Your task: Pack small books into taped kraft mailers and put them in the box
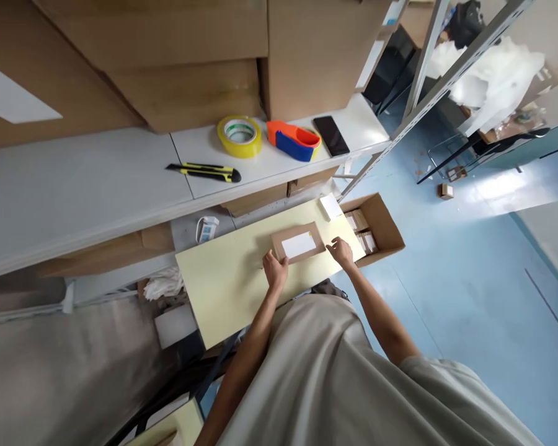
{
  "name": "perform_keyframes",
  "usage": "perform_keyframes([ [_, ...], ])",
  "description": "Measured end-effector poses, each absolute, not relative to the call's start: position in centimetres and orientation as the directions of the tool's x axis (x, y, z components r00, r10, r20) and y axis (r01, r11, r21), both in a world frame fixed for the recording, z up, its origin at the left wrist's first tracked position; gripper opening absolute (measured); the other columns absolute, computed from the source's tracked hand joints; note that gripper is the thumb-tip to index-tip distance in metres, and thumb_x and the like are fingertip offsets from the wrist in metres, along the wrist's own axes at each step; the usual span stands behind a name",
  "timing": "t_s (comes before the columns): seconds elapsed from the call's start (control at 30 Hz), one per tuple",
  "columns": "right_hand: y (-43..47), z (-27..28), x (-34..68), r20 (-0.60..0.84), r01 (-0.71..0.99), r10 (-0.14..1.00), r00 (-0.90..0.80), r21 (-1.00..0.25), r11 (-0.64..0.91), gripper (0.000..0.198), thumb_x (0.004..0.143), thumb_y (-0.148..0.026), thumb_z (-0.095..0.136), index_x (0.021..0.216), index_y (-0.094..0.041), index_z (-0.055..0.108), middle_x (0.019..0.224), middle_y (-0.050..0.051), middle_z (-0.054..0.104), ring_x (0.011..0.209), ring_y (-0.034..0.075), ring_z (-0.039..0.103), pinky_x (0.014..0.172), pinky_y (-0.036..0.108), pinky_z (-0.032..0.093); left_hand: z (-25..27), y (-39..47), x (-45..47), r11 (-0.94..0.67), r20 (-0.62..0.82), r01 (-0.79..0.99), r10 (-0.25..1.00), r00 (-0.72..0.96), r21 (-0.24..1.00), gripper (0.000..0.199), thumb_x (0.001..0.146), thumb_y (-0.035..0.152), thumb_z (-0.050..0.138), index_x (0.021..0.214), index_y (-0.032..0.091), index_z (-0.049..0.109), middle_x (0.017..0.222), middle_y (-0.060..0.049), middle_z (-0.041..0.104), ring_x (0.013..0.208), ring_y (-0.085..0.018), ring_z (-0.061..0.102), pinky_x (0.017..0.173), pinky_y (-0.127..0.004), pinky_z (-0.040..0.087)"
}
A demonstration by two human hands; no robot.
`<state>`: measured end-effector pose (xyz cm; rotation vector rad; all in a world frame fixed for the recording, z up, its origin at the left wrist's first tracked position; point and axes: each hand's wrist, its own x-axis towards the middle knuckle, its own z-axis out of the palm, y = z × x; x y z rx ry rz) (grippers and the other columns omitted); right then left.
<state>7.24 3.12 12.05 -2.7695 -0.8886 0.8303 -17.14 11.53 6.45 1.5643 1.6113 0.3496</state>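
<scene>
A small cardboard box (286, 236) lies flat on the pale yellow table (218, 285), with a white label (299, 246) stuck on its top. My left hand (275, 271) grips the box's near left corner, thumb at the front edge and fingers along the left side. Just off the box's right end is my right hand (341, 252), its fingers curved and apart with nothing in them. At the table's far right corner sits a stack of white labels (331, 206).
An open carton (385, 226) holding small boxes stands right of the table. On the shelf (134, 179) above lie a utility knife (209, 171), a tape roll (223, 137), an orange and blue tape dispenser (294, 142) and a phone (331, 135). A metal shelf post (439, 93) rises at right.
</scene>
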Motion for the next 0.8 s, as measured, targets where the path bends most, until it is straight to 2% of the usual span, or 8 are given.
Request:
perform_keyframes([
  [0.1,4.7,13.5,10.2,-0.359,0.600,0.695,0.623,-0.352,-0.719,0.015,0.111,-0.029,0.070,0.125,-0.026,0.076,0.130,0.014,0.088,0.127,0.033,0.082,0.107,0.040,0.061,9.2,12.2,-13.7,0.004,-0.191,0.663,0.959,0.210,0.749,0.065,0.100,0.018,0.064,0.164,0.028,0.059,0.171,-0.020,0.062,0.171,-0.038,0.052,0.144,-0.058,0.042],
  [0.23,9.0,17.6,15.6,-0.058,0.760,0.862,0.503,-0.445,-0.473,0.028,0.116,-0.031,0.056,0.131,-0.022,0.078,0.132,0.019,0.084,0.129,0.038,0.078,0.117,0.050,0.059,15.1,14.9,-4.6,-0.233,0.052,0.576,0.949,0.312,0.783,0.061,0.107,0.022,0.058,0.168,0.028,0.061,0.173,-0.018,0.061,0.174,-0.034,0.048,0.149,-0.056,0.036],
  [0.33,14.1,22.2,19.6,0.195,0.837,0.891,0.411,-0.468,-0.284,0.039,0.120,-0.038,0.046,0.141,-0.020,0.075,0.140,0.021,0.080,0.137,0.040,0.071,0.124,0.054,0.054,19.7,18.9,3.6,-0.442,0.291,0.440,0.883,0.369,0.782,0.056,0.111,0.026,0.053,0.166,0.027,0.063,0.176,-0.016,0.061,0.172,-0.031,0.051,0.149,-0.052,0.037],
  [0.43,20.7,26.5,22.9,0.330,0.876,0.899,0.287,-0.471,-0.106,0.048,0.123,-0.036,0.034,0.155,-0.021,0.067,0.158,0.020,0.072,0.151,0.036,0.062,0.131,0.055,0.048,23.7,24.7,10.2,-0.590,0.500,0.308,0.802,0.326,0.746,0.048,0.117,0.028,0.046,0.160,0.028,0.066,0.171,-0.014,0.065,0.168,-0.028,0.056,0.147,-0.051,0.039],
  [0.53,27.3,28.9,25.2,0.312,0.893,0.934,0.174,-0.451,-0.016,0.050,0.124,-0.034,0.033,0.164,-0.019,0.059,0.168,0.022,0.065,0.162,0.036,0.054,0.135,0.056,0.044,27.5,30.1,13.4,-0.620,0.569,0.303,0.785,0.246,0.724,0.041,0.120,0.034,0.049,0.156,0.029,0.069,0.165,-0.012,0.068,0.166,-0.029,0.057,0.147,-0.051,0.039],
  [0.63,31.3,28.8,26.6,0.201,0.896,0.976,0.087,-0.444,0.012,0.049,0.123,-0.033,0.036,0.161,-0.012,0.060,0.161,0.027,0.069,0.166,0.038,0.051,0.139,0.063,0.038,29.7,31.7,12.3,-0.576,0.562,0.391,0.811,0.163,0.718,0.037,0.120,0.035,0.053,0.152,0.028,0.071,0.160,-0.012,0.068,0.165,-0.032,0.058,0.142,-0.053,0.045],
  [0.73,30.4,26.7,26.9,0.208,0.872,0.977,0.049,-0.485,0.060,0.053,0.124,-0.035,0.031,0.162,-0.011,0.060,0.163,0.026,0.068,0.170,0.039,0.047,0.142,0.069,0.033,28.1,28.2,7.5,-0.435,0.501,0.509,0.865,0.009,0.742,0.034,0.119,0.034,0.055,0.148,0.026,0.072,0.153,-0.012,0.071,0.161,-0.035,0.062,0.133,-0.053,0.054],
  [0.8,26.8,24.4,26.4,0.251,0.837,0.967,0.041,-0.538,0.104,0.057,0.125,-0.039,0.026,0.165,-0.016,0.060,0.169,0.024,0.063,0.172,0.039,0.045,0.140,0.071,0.035,25.1,23.8,3.1,-0.263,0.415,0.594,0.900,-0.134,0.761,0.032,0.118,0.032,0.055,0.143,0.026,0.074,0.149,-0.013,0.074,0.152,-0.032,0.068,0.126,-0.046,0.058],
])
